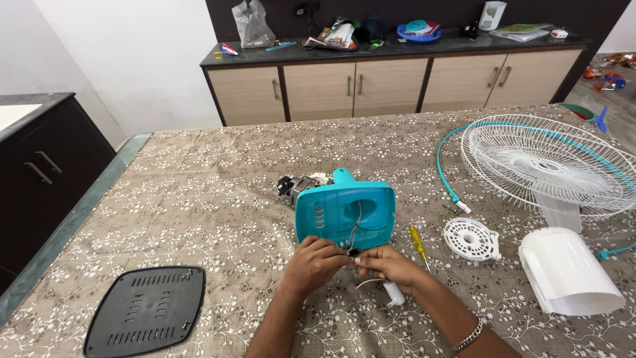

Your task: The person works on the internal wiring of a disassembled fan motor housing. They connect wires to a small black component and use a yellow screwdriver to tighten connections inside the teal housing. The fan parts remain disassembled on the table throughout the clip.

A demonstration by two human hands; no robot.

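A teal fan motor housing (344, 213) lies on the patterned tablecloth, its dark motor (296, 185) sticking out at the back left. Thin wires (356, 229) hang from its opening down to my hands. My left hand (313, 264) and my right hand (391, 265) meet just in front of the housing, fingertips pinched together on the wire ends. A small white cylindrical part (393, 294) lies under my right wrist, joined by a wire.
A yellow-handled screwdriver (418, 245) lies right of the housing. Further right are a white round grille piece (471, 239), a white fan guard (550, 166) with a teal ring, and a white curved cover (570, 272). A black vented plate (146, 310) lies front left.
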